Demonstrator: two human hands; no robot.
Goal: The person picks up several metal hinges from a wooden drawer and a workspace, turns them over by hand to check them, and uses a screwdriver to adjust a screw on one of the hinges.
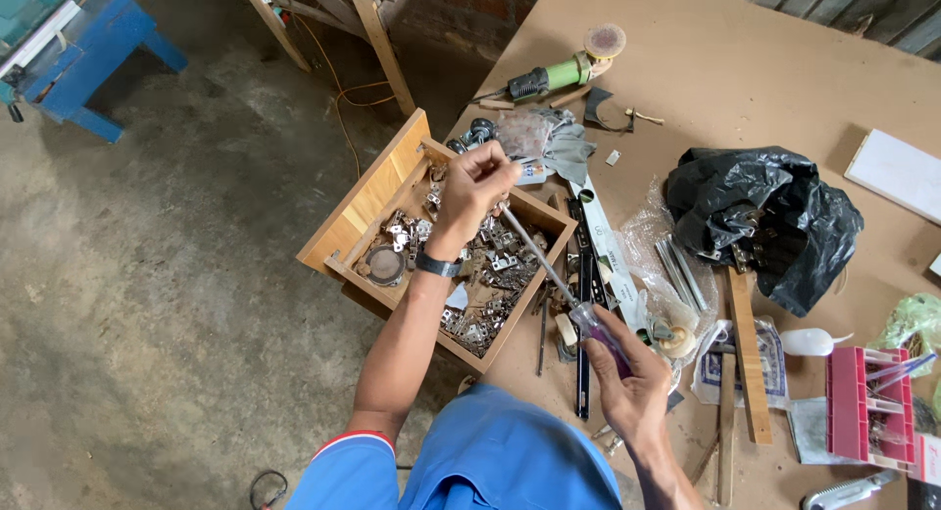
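My left hand [477,186], with a dark watch on the wrist, is closed around a small metal part above a wooden drawer box [365,198]. The box is full of several metal hinges [487,314]. My right hand [628,375] grips the clear purple handle of a screwdriver [549,271]. Its long shaft runs up and left, and its tip meets the part in my left fist. Both hands hover over the left edge of a brown board table [725,69].
A green angle grinder [559,76] lies at the table's far edge. A black plastic bag [765,216], a red parts tray [867,407], wooden strips [747,353], a white board [902,172] and a utility knife [848,490] are spread to the right. A blue stool [93,54] stands on the concrete floor.
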